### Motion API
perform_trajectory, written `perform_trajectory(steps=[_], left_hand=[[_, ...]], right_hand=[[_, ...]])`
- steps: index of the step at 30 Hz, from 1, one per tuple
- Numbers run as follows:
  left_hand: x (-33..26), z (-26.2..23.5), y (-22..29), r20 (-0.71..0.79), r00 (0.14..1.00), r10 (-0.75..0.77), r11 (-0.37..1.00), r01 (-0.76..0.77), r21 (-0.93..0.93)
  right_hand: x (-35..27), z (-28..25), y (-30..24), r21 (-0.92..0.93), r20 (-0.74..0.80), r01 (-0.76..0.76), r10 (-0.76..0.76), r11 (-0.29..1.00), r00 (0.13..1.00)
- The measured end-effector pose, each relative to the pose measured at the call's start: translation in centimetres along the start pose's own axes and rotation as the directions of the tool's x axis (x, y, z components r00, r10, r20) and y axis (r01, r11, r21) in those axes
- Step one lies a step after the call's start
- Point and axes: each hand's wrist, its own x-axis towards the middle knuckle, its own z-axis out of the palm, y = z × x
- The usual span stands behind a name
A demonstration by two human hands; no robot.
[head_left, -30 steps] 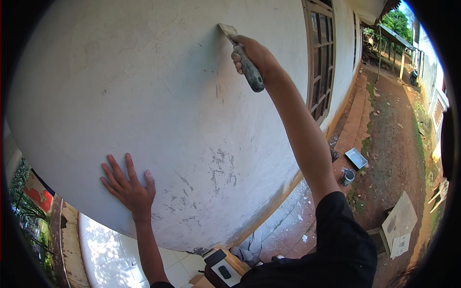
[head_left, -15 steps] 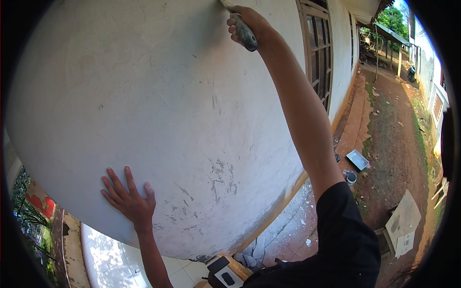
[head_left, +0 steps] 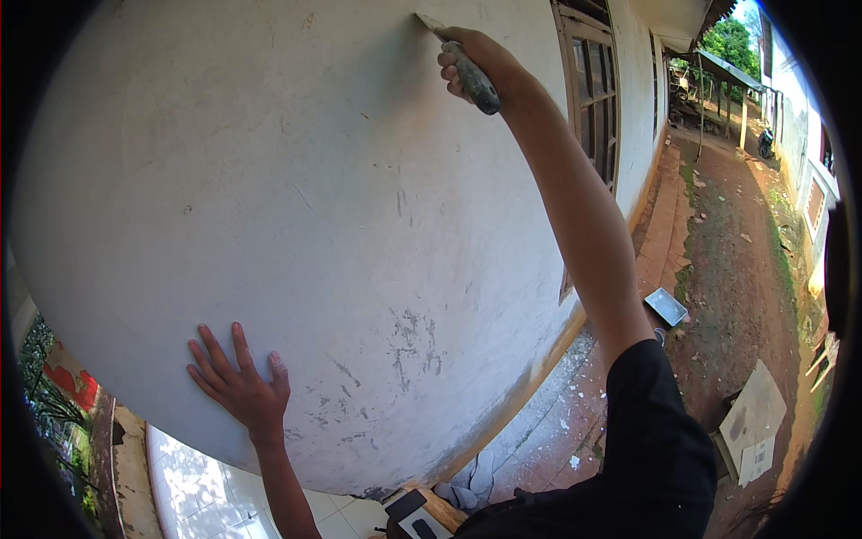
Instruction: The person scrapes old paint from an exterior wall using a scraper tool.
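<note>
High on the white painted wall [head_left: 251, 180], my right hand [head_left: 480, 63] is closed round the dark, worn handle of a scraper [head_left: 470, 76]. Its thin metal blade points up and left, with the tip at or very near the wall. Lower down on the left, my left hand [head_left: 242, 382] lies flat against the same wall, fingers spread, with pale dust on the thumb. Between the hands the wall bears grey scraped patches [head_left: 413, 341] and a few thin scratches.
A wooden-framed window [head_left: 593, 90] is set in the wall at the right. On the ground stand a paint tray [head_left: 665, 307] and a leaning board [head_left: 754, 413]. White flakes lie along the wall's foot. A dirt path [head_left: 727, 251] runs beside the house.
My right hand has moved slightly down and right with the scraper, and more of the blade shows. The left hand stays flat on the wall.
</note>
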Motion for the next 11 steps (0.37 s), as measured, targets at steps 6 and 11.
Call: perform_trajectory(steps=[6, 11], left_hand=[[0.1, 0.0, -0.2, 0.008, 1.0, 0.003, 1.0, -0.003, 0.013], [0.6, 0.3, 0.8, -0.004, 1.0, -0.003, 1.0, 0.003, -0.013]], right_hand=[[-0.6, 0.7, 1.4, -0.035, 0.036, 0.018, -0.017, 0.999, 0.999], [16.8, -8.9, -5.6, 0.024, 0.241, -0.029, 0.023, 0.999, 0.97]])
